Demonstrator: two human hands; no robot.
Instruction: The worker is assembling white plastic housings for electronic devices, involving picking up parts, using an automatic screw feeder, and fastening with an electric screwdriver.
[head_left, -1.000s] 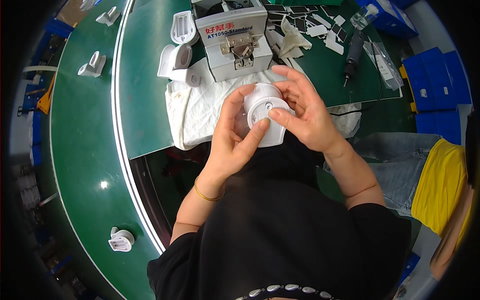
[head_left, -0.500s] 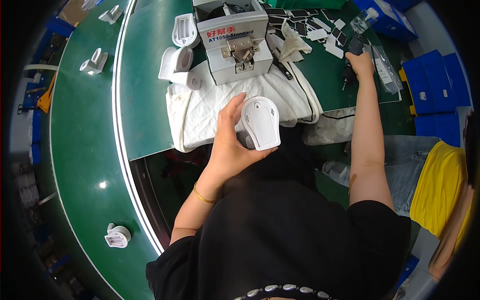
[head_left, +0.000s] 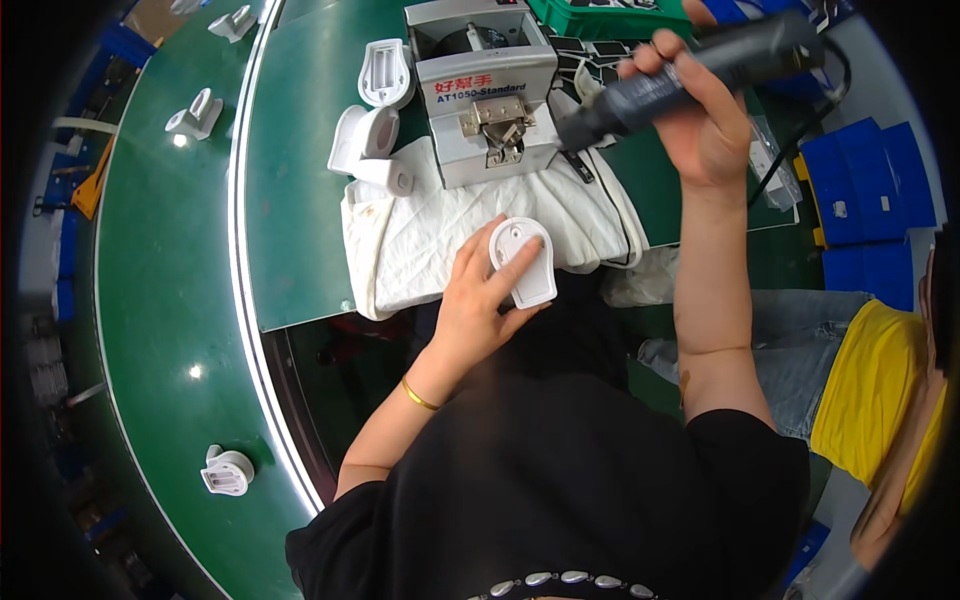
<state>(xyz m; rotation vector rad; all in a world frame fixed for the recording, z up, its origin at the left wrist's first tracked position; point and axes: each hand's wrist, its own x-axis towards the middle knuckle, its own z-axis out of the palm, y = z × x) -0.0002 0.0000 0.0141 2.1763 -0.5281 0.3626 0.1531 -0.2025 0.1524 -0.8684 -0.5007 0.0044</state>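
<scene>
My left hand (head_left: 472, 310) holds a white plastic housing (head_left: 536, 282) over my lap, at the edge of the white cloth. The index finger lies across the housing's recessed face, and the thumb is at its lower edge. Raised above the right of the bench, my right hand (head_left: 712, 145) is wrapped round a thick black electric screwdriver (head_left: 660, 95). The tool slants, its narrow end toward the grey screw feeder (head_left: 485, 85), and its cord curves down on the right. Its bit does not show clearly.
Several white housings (head_left: 372, 140) stand left of the feeder. More, such as one white housing (head_left: 228, 472), sit on the green conveyor belt (head_left: 165, 300). A white cloth (head_left: 430, 240) lies under the feeder. Blue bins (head_left: 865, 185) and a person in yellow (head_left: 870, 385) are at right.
My right hand has lifted the screwdriver off the right of the bench and brought it left and closer. My left index finger has moved onto the housing's face.
</scene>
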